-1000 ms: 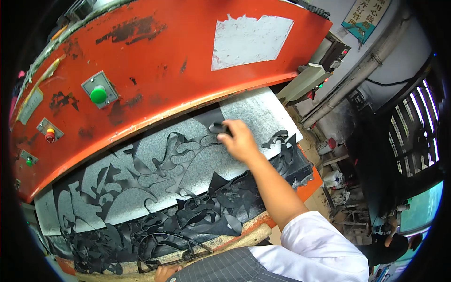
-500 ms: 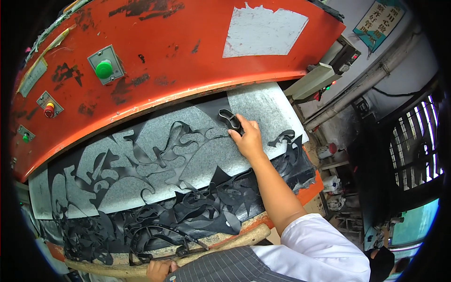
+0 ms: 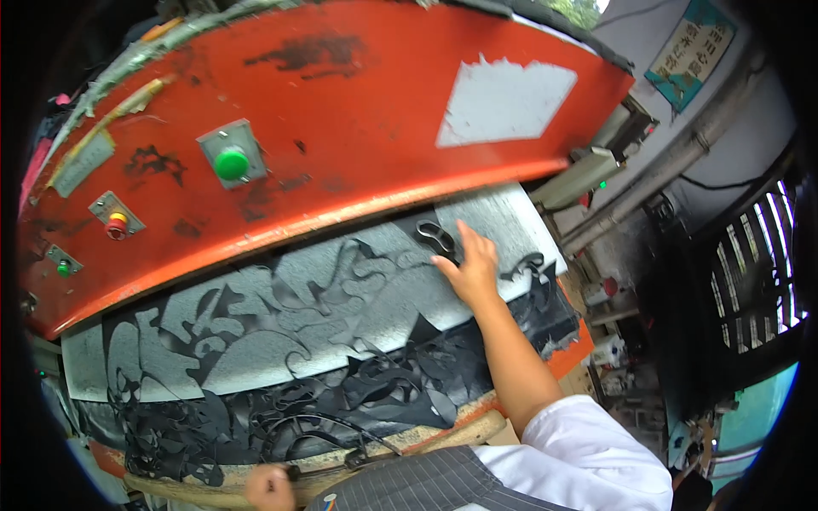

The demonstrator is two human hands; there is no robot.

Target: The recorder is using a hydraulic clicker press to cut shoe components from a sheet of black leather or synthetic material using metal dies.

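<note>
My right hand (image 3: 474, 266) reaches over the pale grey cutting board (image 3: 400, 298) with thumb and fingers apart. Just left of its fingers stands a small metal cutting die (image 3: 435, 238), a curved outline with a hollow middle, on a strip of dark sheet material. The thumb tip is close to the die's edge; whether it touches I cannot tell. At the lower edge my left hand (image 3: 271, 488), slightly blurred, is closed by the wooden bar (image 3: 187, 492). What it grips, if anything, is hidden. Cut-out dark sheet remnants (image 3: 298, 294) lie across the board.
The orange press head (image 3: 358, 111) overhangs the board's far side, with a green button (image 3: 231, 164) and a red knob (image 3: 117, 226). Dark scraps (image 3: 375, 392) heap along the near edge, beside a black curved frame (image 3: 315, 430). Pipes (image 3: 673, 170) run at the right.
The view has shifted, so the press sits lower and further right. My right fingers have spread away from the die. My left hand has moved left along the bar.
</note>
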